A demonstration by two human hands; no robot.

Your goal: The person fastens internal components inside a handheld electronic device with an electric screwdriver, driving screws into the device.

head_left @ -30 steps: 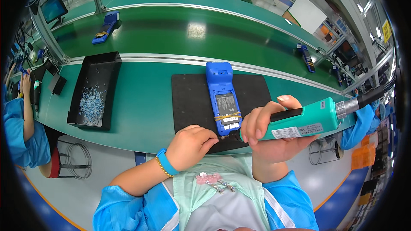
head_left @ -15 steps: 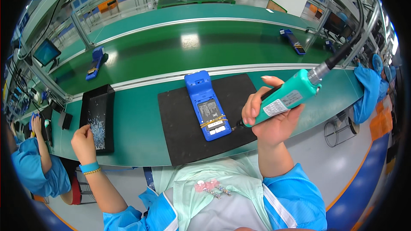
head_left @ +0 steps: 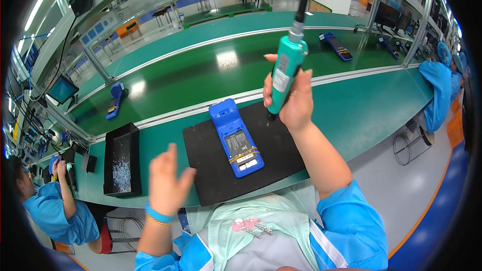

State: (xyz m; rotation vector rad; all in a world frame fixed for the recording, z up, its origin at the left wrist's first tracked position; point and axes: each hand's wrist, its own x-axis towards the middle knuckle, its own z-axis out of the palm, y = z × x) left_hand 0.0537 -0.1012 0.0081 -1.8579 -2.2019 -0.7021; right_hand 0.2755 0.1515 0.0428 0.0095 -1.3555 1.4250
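Note:
My right hand (head_left: 298,104) is wrapped round a teal electric screwdriver (head_left: 287,65), which points down over the far right part of a black mat (head_left: 273,158). On the mat lies a blue handheld terminal (head_left: 225,115), battery compartment upward, with yellowish rubber bands round its lower part. The screwdriver's tip is to the right of the terminal, apart from it. My left hand (head_left: 168,183), blurred by motion, is between the mat and a black tray (head_left: 119,138), thumb and forefinger spread apart. Many tiny bluish screw-like pieces (head_left: 121,174) lie in the tray. No held thing shows in my left hand.
Beyond a metal rail, a green belt carries other blue terminals (head_left: 115,101), (head_left: 337,46). A small black box (head_left: 89,163) stands left of the tray. A co-worker in blue (head_left: 60,211) sits at the left; another blue garment (head_left: 436,93) shows at the right.
My left hand has left the tray, moved right and opened its pinch. My right hand has swung the screwdriver left and more upright, its tip lifting away from the terminal.

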